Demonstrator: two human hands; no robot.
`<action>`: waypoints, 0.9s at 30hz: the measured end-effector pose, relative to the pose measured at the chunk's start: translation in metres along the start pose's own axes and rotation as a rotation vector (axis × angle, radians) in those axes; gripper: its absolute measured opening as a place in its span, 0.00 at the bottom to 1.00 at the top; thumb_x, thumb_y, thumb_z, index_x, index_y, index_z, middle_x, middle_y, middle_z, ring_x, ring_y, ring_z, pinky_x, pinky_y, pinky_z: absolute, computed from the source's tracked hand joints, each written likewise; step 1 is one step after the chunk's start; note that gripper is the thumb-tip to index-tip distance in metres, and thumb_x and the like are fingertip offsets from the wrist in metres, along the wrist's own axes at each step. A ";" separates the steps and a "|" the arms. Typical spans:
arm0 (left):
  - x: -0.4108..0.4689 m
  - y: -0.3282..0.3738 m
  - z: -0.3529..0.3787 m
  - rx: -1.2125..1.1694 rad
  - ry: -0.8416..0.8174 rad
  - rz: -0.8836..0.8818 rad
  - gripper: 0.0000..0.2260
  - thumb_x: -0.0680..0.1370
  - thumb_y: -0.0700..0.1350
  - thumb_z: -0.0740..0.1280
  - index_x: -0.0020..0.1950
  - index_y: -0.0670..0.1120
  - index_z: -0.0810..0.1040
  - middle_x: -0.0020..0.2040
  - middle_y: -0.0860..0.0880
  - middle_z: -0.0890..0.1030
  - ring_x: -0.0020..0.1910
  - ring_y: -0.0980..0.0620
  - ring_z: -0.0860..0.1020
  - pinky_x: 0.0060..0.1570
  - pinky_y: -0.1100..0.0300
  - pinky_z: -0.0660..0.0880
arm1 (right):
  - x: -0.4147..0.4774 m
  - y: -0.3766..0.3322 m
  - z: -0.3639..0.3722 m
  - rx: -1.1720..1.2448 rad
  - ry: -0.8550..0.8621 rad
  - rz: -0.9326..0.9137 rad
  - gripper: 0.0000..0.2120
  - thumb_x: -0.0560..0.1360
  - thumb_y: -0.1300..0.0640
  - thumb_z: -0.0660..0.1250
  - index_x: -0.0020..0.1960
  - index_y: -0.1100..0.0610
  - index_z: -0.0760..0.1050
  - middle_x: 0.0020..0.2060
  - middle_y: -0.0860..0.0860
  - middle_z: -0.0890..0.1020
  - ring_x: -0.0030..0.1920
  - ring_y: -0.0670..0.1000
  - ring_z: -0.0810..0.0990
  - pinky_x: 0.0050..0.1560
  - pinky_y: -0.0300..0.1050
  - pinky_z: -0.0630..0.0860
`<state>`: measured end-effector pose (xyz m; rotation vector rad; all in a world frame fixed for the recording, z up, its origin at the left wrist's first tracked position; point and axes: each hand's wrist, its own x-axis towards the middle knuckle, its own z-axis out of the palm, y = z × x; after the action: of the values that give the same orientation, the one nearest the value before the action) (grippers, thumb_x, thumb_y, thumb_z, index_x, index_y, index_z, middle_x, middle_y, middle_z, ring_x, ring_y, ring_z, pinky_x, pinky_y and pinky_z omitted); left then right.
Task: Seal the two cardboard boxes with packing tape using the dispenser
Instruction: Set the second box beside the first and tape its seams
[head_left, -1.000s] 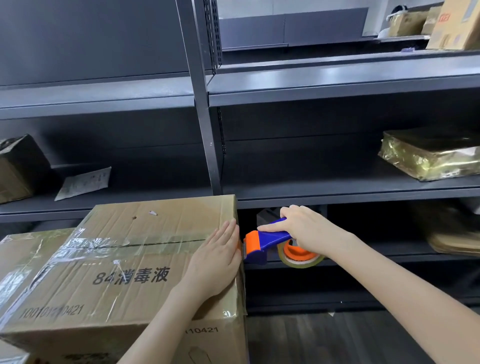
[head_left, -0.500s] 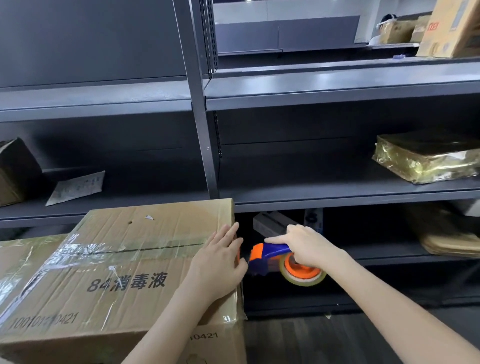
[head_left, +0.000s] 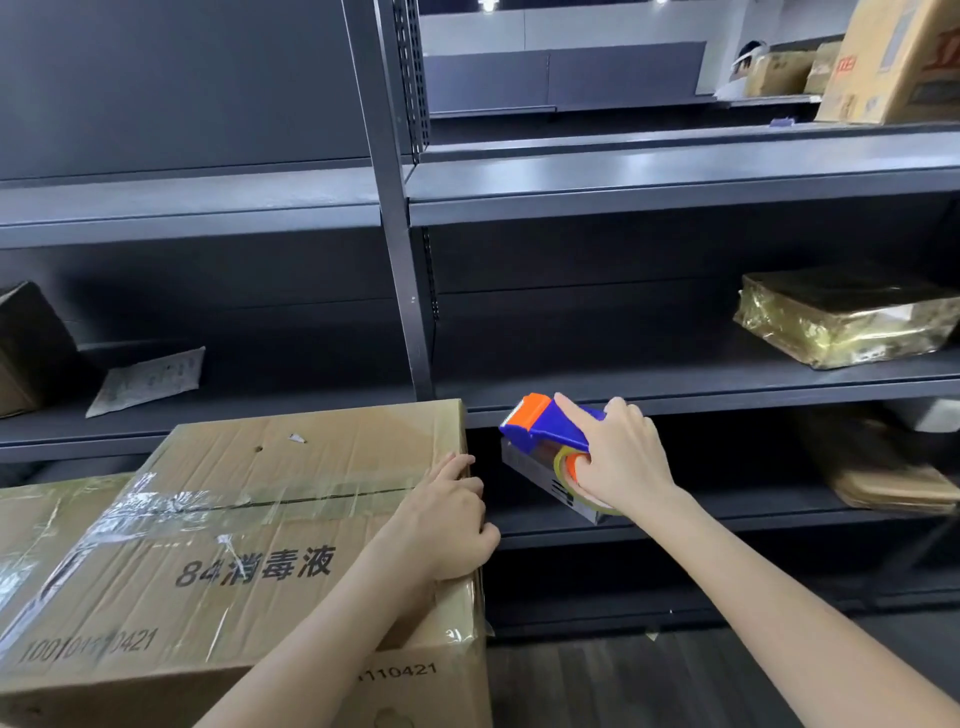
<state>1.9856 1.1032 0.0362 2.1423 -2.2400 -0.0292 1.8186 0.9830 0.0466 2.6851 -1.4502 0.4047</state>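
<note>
Where the frame begins at the far left, a second cardboard box (head_left: 31, 525) sits low and partly cut off, its top glossy with tape, touching the side of the larger cardboard box (head_left: 260, 519) beside it. On the dark shelf (head_left: 675, 384) behind them lie a dim brown box (head_left: 28, 348) and a flat grey mailer (head_left: 148, 379). The larger box carries black printed characters and numbers, and a wrinkled band of clear tape (head_left: 249, 499) runs along its top seam toward its right edge. At that edge the left hand (head_left: 447, 525) rests, fingers curled over the corner and gripping the cardboard. Just right of it, apart from the box and raised to the height of its top, the blue and orange tape dispenser (head_left: 545, 426) hangs in the air, held by the right hand (head_left: 618, 462), forefinger stretched along the blue body and the palm closed over the tape roll. Farther right, a gold-wrapped parcel (head_left: 841, 317) lies on the shelf.
</note>
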 end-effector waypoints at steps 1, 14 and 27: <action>0.000 -0.001 0.001 -0.004 -0.008 0.014 0.19 0.79 0.49 0.55 0.53 0.41 0.82 0.55 0.49 0.77 0.75 0.51 0.52 0.73 0.59 0.41 | 0.000 -0.002 -0.003 0.019 0.049 0.006 0.32 0.76 0.47 0.60 0.76 0.48 0.51 0.51 0.56 0.69 0.47 0.52 0.66 0.47 0.43 0.64; -0.060 -0.083 -0.034 -0.193 -0.095 -0.258 0.22 0.83 0.47 0.50 0.77 0.43 0.53 0.78 0.48 0.50 0.76 0.53 0.47 0.70 0.64 0.45 | -0.001 -0.128 -0.011 0.013 0.513 -0.293 0.31 0.70 0.47 0.71 0.69 0.56 0.69 0.39 0.58 0.74 0.37 0.54 0.72 0.36 0.46 0.70; -0.150 -0.172 -0.019 -0.065 -0.152 -0.462 0.29 0.82 0.58 0.44 0.77 0.44 0.42 0.78 0.47 0.43 0.76 0.51 0.42 0.74 0.55 0.40 | -0.014 -0.212 0.009 -0.122 0.321 -0.195 0.38 0.52 0.51 0.83 0.59 0.60 0.78 0.32 0.57 0.73 0.31 0.57 0.73 0.30 0.49 0.72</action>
<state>2.1651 1.2459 0.0455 2.6443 -1.7247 -0.2823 1.9888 1.1104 0.0484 2.4912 -1.0790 0.6709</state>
